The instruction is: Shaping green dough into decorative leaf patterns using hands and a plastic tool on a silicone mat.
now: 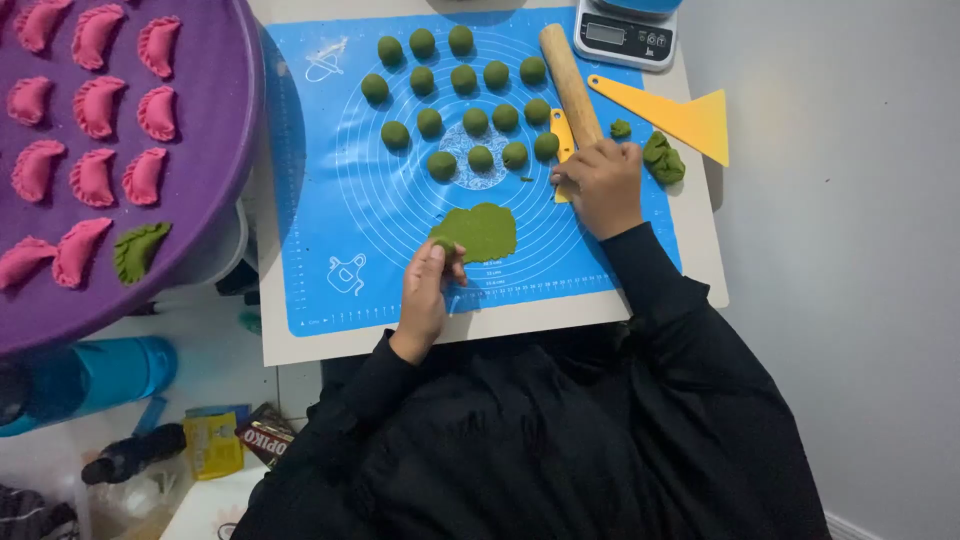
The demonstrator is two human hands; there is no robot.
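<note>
1. From my remote seat, much was cut off: the digital scale (626, 34) ran past the top edge, the purple tray (215, 110) ran off the left, and a dark sleeve and lap filled the bottom of the view.
2. The small yellow scraper (562, 138) lay half hidden under the rolling pin (570, 83) and the right hand (603, 185), so I saw only a strip of it.
3. I could not tell whether the right hand was gripping the pin or only resting on its near end; its fingers were curled over pin and scraper together.
4. The left hand (428, 290) pinched the near-left edge of the flattened green dough (480, 231), thumb and fingers closed on it.
5. That flat dough lay on the blue mat (320, 190), between the two hands, just below the rows of green dough balls (470, 85).
6. Scraps of green dough (661, 157) sat just right of the right hand, near the large yellow scraper (680, 115).
7. On the tray, pink dumplings (95, 105) lay in rows with one green dumpling (138, 248).
8. The counter (700, 250) showed beyond the mat's right edge.
</note>
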